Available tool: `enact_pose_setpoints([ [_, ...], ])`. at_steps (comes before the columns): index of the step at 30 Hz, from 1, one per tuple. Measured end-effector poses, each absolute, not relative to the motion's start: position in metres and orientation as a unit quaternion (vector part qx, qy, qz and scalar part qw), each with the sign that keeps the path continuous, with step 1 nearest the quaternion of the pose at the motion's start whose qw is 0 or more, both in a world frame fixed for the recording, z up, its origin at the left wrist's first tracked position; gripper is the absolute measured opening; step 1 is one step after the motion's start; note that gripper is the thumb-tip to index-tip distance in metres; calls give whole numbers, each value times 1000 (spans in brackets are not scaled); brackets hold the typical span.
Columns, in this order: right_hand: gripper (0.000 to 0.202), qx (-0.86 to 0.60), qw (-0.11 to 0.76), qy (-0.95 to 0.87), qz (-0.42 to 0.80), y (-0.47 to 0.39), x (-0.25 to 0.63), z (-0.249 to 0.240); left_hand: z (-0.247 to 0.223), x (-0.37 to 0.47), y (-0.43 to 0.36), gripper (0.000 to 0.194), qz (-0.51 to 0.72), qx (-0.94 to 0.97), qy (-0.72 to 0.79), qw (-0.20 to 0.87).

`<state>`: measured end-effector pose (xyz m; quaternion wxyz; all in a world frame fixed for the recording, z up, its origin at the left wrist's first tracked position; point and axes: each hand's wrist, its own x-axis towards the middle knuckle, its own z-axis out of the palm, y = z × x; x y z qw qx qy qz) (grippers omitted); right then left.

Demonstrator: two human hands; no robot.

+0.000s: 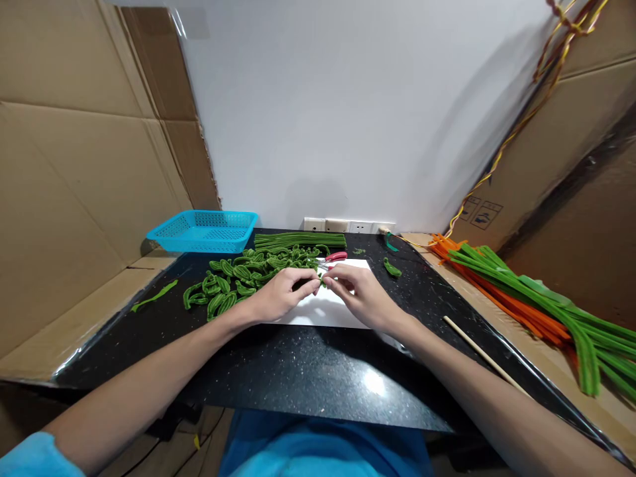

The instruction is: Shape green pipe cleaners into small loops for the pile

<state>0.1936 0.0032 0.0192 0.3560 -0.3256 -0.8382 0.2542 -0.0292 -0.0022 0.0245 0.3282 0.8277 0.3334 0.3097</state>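
Observation:
My left hand [289, 291] and my right hand [365, 295] meet above a white sheet [318, 310], fingertips pinched together. Between them shows a small bit of green pipe cleaner [322, 281], mostly hidden by the fingers. Just beyond my right hand lies a red-handled cutting tool [335, 257], partly covered. Left of the sheet spreads a pile of leaf shapes [242, 272] bent from green pipe cleaners. A bundle of straight green pipe cleaners [301, 240] lies behind that pile. One separate green leaf shape [392, 267] rests to the right of the sheet.
A blue plastic basket [201, 248] stands at the back left. Orange strips [534, 318] and green strips [527, 281] lie on cardboard at the right, near a thin wooden stick [484, 353]. Power sockets [348, 226] line the wall. Cardboard panels [89, 132] flank the black table [278, 371].

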Motion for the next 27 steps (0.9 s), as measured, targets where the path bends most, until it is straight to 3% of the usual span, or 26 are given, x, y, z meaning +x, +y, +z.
enact_pose_setpoints([
  [2, 27, -266, 337, -900, 76, 4, 199, 19, 24, -29, -1, 38, 303, 775, 321, 451],
  [5, 24, -207, 305, -928, -55, 6, 207, 19, 23, -31, 1, 41, 280, 701, 287, 590],
  [9, 21, -176, 327, -914, -160, 8, 213, 19, 22, -31, 1, 42, 263, 678, 273, 630],
  [12, 21, -160, 310, -921, -174, 6, 212, 19, 22, -31, 1, 43, 253, 681, 274, 630],
  [15, 26, -175, 319, -927, -96, 3, 206, 19, 22, -30, -1, 44, 252, 690, 271, 622],
  [18, 34, -228, 367, -898, 79, -2, 197, 18, 24, -29, -3, 42, 273, 727, 279, 565],
  [23, 47, -342, 407, -750, 393, -7, 180, 14, 26, -29, -7, 29, 315, 853, 312, 274],
  [27, 49, -388, 426, -644, 503, -6, 172, 11, 23, -27, -7, 24, 293, 905, 285, 120],
])
